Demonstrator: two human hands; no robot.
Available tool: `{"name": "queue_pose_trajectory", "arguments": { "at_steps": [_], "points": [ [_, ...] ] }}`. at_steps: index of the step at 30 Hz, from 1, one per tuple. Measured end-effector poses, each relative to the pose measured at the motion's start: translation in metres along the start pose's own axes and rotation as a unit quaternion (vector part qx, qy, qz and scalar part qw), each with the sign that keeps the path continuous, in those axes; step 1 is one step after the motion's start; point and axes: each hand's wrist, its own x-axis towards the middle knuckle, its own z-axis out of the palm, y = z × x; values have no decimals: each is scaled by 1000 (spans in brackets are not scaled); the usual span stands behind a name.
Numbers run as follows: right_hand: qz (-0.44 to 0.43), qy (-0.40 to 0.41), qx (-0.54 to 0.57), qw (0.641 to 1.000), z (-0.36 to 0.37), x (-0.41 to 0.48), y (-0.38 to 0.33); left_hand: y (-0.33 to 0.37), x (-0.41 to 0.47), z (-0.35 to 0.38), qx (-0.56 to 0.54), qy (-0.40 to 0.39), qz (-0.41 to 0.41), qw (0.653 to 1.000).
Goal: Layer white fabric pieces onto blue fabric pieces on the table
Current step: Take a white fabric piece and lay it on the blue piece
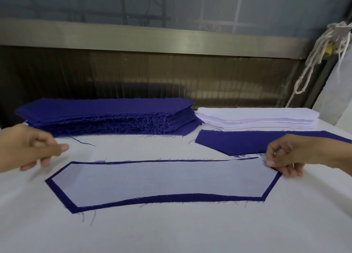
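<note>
White fabric piece (pixel 162 178) lies flat on a blue fabric piece (pixel 190 197) in the near-middle of the table (pixel 171 231). Blue shows as a thin border all round, widest along the near edge. The pair's long axis runs left-right across my view, with angled pointed ends at far left and far right. My right hand (pixel 291 153) is at the right tip, fingers curled, thumb and fingertips (pixel 270 163) pinching the white fabric piece at its corner. My left hand (pixel 32 148) is off the left end and not touching the pair, fingers loosely curled with the index out, nothing in it. Behind on the left is the blue fabric stack (pixel 106 115) with frayed edges, long axis also left-right. The white fabric stack (pixel 257 117) sits just beside it on the right. A single blue piece (pixel 238 142) lies in front of the white stack, its right end passing behind my right hand. Loose blue threads are scattered on the table. A knotted rope (pixel 314 62) hangs at upper right.
</note>
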Motion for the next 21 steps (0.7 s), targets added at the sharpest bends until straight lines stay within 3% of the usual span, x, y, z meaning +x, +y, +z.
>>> {"name": "queue_pose_trajectory", "arguments": {
  "at_steps": [2, 6, 11, 16, 21],
  "points": [
    [-8, 25, 35, 999, -8, 1, -1, 32, -2, 0, 10, 21, 32, 999],
    [-3, 161, 84, 983, -35, 12, 3, 104, -3, 19, 18, 81, 152, 985],
    [22, 319, 119, 940, -73, 29, 19, 188, 15, 54, -14, 68, 295, 953],
    [54, 454, 161, 875, -111, 51, 52, 258, 41, 94, 80, 87, 395, 911],
    [79, 539, 103, 832, -137, 77, 88, 307, 77, 129, 208, 130, 451, 858]
  ]
}}
